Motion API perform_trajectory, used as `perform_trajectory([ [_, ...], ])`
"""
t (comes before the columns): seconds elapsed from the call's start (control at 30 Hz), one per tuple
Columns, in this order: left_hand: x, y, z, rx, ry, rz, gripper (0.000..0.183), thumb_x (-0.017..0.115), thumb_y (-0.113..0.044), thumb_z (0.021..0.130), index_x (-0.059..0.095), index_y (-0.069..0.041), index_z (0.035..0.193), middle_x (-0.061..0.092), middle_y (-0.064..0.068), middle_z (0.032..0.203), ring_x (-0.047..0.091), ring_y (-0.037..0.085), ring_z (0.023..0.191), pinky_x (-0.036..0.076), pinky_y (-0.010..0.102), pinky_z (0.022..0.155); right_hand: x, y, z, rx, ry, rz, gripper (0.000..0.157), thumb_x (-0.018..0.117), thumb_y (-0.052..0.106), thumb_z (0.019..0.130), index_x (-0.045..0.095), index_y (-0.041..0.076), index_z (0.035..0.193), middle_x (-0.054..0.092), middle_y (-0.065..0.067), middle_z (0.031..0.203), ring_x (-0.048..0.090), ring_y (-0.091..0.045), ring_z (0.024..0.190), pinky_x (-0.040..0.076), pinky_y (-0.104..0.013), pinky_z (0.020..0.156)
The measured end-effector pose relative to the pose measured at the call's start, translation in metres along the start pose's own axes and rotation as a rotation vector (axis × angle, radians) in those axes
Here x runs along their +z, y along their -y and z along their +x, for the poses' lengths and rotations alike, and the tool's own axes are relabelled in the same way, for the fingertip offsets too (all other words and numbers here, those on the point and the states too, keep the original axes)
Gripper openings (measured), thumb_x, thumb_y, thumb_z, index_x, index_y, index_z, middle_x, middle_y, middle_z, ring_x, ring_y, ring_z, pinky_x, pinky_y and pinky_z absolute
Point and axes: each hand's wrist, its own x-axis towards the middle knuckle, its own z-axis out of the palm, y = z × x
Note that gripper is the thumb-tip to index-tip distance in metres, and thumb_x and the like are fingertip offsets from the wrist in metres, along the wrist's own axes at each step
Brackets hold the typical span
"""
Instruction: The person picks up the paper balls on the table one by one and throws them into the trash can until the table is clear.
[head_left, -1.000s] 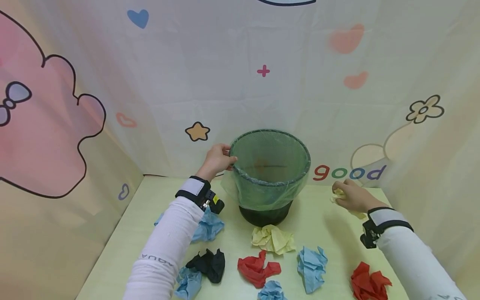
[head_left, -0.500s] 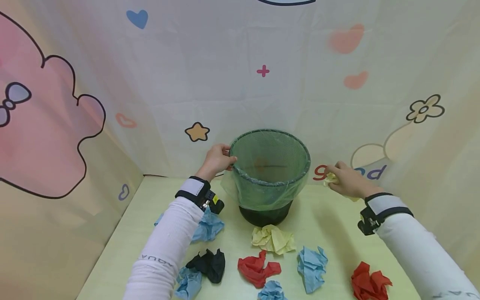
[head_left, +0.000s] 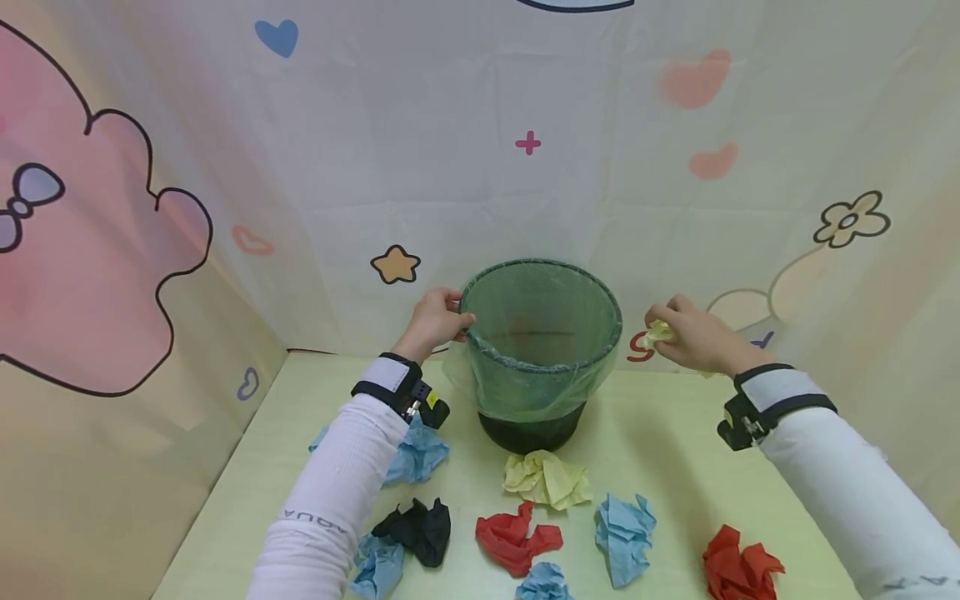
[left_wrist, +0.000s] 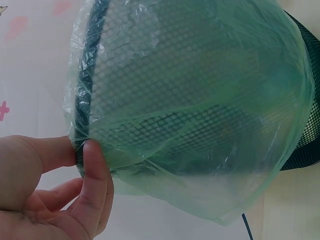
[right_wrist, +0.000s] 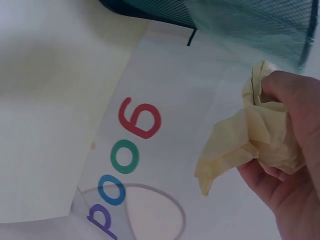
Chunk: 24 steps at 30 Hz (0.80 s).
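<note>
A dark mesh wastebasket (head_left: 534,429) lined with a green plastic bag (left_wrist: 200,125) stands at the back middle of the table. My left hand (head_left: 437,318) pinches its rim on the left side, thumb and fingers on either side of the bagged edge. To the right of the basket, raised above the table, my right hand (head_left: 697,333) grips a crumpled yellow paper (right_wrist: 240,135). A corner of that paper sticks out below the fingers in the right wrist view. The rest of it is hidden in the palm.
Several crumpled papers lie in front of the basket: yellow paper (head_left: 547,479), red paper (head_left: 517,537), black paper (head_left: 420,531), blue paper (head_left: 625,537) and another red paper (head_left: 738,562) at the right. Blue paper (head_left: 416,452) lies beside the left forearm. A printed curtain (head_left: 450,125) hangs behind.
My right hand has risen and moved a little left toward the basket with the yellow paper in it. The left hand still pinches the rim in the same place.
</note>
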Motion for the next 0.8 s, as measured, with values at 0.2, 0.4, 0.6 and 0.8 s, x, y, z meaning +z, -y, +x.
perform_trajectory([
  [0.2, 0.0, 0.0, 0.0, -0.001, 0.0, 0.005, 0.051, 0.062, -0.011, 0.088, 0.042, -0.001, 0.133, 0.051, 0.016, 0.12, 0.06, 0.02, 0.082, 0.057, 0.029, 0.07, -0.013, 0.006, 0.011, -0.055, -0.068, -0.002, 0.028, 0.067, 0.002, 0.077, 0.052, 0.006, 0.1, 0.047, -0.019, 0.092, 0.052, -0.025, 0.064, 0.048, -0.033, 0.05],
  [0.4, -0.002, 0.0, 0.0, 0.004, 0.009, 0.018, 0.051, 0.062, -0.011, 0.088, 0.041, -0.001, 0.134, 0.049, 0.018, 0.123, 0.061, 0.021, 0.08, 0.057, 0.028, 0.07, -0.023, 0.016, 0.027, -0.077, -0.083, -0.022, 0.024, 0.065, 0.002, 0.078, 0.054, 0.005, 0.099, 0.047, -0.017, 0.089, 0.05, -0.024, 0.068, 0.047, -0.033, 0.055],
  [0.6, -0.001, -0.001, 0.001, 0.004, 0.013, 0.015, 0.051, 0.062, -0.01, 0.088, 0.041, 0.0, 0.134, 0.049, 0.018, 0.124, 0.061, 0.02, 0.077, 0.057, 0.03, 0.071, -0.032, 0.031, 0.042, -0.107, -0.083, -0.035, 0.023, 0.064, 0.001, 0.079, 0.056, 0.004, 0.1, 0.048, -0.018, 0.091, 0.051, -0.025, 0.072, 0.048, -0.035, 0.058],
  [0.8, 0.0, 0.0, 0.0, 0.004, 0.005, 0.009, 0.051, 0.062, -0.01, 0.088, 0.041, 0.0, 0.134, 0.05, 0.019, 0.123, 0.061, 0.019, 0.074, 0.057, 0.032, 0.072, -0.036, 0.041, 0.054, -0.108, -0.086, -0.041, 0.021, 0.063, 0.002, 0.08, 0.057, 0.004, 0.1, 0.048, -0.016, 0.089, 0.049, -0.026, 0.073, 0.045, -0.035, 0.058],
])
